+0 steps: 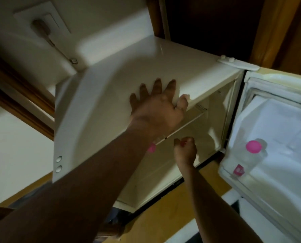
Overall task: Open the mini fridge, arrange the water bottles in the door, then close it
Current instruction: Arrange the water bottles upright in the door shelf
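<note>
Bottle point(254, 155) stands in the open door point(277, 120), right of the curled right hand point(185, 151).

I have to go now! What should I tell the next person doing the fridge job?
Left hand: flat on the mini fridge top, thumb over the front edge, holding nothing.
Right hand: loosely curled in front of the open compartment; no bottle visible in it.
Fridge door: open, swung right.
One pink-capped water bottle stands in the door. A second pink cap peeks out beside the left forearm.
Done: door opened.
Left: finish arranging the bottles, close the door.
</note>
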The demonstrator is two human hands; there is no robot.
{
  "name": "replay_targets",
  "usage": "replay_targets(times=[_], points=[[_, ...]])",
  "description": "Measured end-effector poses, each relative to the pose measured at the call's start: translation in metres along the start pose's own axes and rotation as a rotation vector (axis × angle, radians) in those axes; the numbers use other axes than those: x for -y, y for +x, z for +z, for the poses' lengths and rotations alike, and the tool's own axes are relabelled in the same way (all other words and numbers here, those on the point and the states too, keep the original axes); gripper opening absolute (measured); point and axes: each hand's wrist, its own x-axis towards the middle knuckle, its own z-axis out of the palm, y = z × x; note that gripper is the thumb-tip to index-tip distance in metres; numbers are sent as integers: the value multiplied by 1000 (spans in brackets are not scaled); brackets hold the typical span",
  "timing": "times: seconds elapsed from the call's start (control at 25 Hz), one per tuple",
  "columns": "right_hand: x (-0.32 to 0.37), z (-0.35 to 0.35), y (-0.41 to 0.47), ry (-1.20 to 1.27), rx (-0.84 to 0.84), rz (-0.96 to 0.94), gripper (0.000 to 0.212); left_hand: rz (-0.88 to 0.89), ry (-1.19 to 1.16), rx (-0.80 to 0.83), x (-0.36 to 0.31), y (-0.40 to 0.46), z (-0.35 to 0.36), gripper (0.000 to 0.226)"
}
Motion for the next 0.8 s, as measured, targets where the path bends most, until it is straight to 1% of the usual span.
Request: replay_targets(times=[0.08,0.16,0.24,0.32,0.4,0.44,0.52,0.6,0.68,0.72,0.8], points=[[15,-37,-20,-182,21,-158,22,5,17,7,-2,-1,-1,73],[28,-81,-43,-329,95,-280,19,3,19,8,-3,-2,-4,71],[47,-128,-60,-445,136,-350,14,-11,26,6,-3,-4,-9,70],[72,-171,-76,-531,138,-404,16,-13,17,15,-4,-7,-11,70],[100,-204,-96,-594,95,-417,18,2,8,22,-6,-10,-14,70],[112,-218,-105,-649,98,-415,16,-3,5,29,-7,-11,-15,69],[134,-243,-121,-801,110,-406,12,-9,2,31,-7,-14,-16,69],[153,-264,-127,-938,58,-394,15,-3,3,14,-7,-16,-17,69],[162,-268,-123,-1058,-11,-367,27,1,16,4,-8,-15,-16,69],[162,-264,-119,-1130,-22,-349,32,0,18,2,-7,-15,-15,70],[153,-250,-108,-1251,-16,-326,35,6,21,-14,-5,-14,-13,71]])
